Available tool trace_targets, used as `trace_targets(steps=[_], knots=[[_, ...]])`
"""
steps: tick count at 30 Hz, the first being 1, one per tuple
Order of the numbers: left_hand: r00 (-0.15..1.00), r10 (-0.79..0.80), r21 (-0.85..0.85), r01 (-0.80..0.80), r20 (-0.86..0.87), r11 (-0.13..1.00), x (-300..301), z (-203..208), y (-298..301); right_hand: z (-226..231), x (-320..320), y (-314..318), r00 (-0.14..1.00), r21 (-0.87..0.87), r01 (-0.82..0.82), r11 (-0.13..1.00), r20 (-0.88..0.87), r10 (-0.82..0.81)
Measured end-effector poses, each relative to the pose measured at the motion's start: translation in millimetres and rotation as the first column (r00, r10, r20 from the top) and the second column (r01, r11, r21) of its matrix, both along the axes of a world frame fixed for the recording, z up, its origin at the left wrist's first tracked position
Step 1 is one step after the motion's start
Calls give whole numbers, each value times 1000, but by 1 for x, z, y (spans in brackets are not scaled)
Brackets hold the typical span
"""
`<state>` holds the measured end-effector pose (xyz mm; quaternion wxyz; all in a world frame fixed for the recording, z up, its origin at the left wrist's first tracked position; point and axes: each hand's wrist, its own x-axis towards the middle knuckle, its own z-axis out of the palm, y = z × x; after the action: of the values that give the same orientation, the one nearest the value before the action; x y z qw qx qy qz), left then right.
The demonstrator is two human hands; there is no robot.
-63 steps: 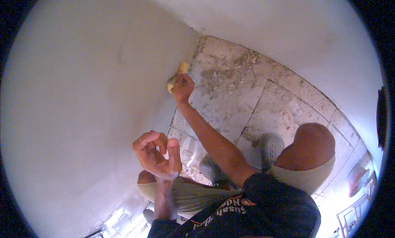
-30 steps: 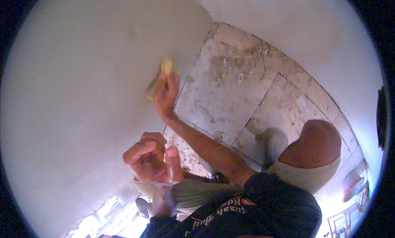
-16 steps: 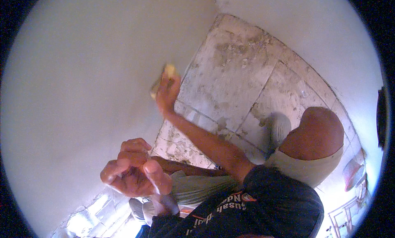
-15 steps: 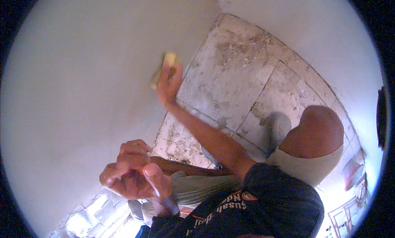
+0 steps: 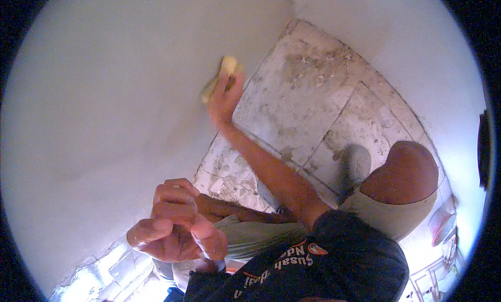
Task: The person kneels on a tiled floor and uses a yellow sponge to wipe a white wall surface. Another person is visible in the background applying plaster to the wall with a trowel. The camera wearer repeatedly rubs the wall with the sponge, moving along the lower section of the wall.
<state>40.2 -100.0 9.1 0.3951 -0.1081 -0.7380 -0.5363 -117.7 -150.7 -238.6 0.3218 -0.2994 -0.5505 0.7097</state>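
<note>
My right hand reaches far forward, its fingers wrapped around a yellowish block-like tool. The tool lies against the pale wall, close to where the wall meets the floor. Its lower part is an olive tone, and my fingers and blur hide its exact shape. Nearer to me, at the lower left, my left hand is raised in front of the wall. Its fingers are loosely bent, the thumb is apart from them, and nothing shows between them.
Stained, worn floor tiles run into a corner between two walls. My bent knee and a foot are at the right. A reddish rounded object sits by the right wall. Bright light falls at the lower left.
The whole view has shifted a little, so the wall corner appears farther right. My right hand stays on the wall with the tool. My left hand has turned slightly, its fingers spread a bit more.
</note>
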Motion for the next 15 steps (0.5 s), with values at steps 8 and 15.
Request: trace_targets(steps=[8, 15], knots=[[999, -36, 0, 36, 19, 999, -8, 10, 5, -63, 14, 7, 961, -409, 1, 912, 252, 112], [996, -87, 6, 87, 21, 996, -8, 5, 10, -15, -34, 26, 1000, 4, 9, 1000, -29, -9]])
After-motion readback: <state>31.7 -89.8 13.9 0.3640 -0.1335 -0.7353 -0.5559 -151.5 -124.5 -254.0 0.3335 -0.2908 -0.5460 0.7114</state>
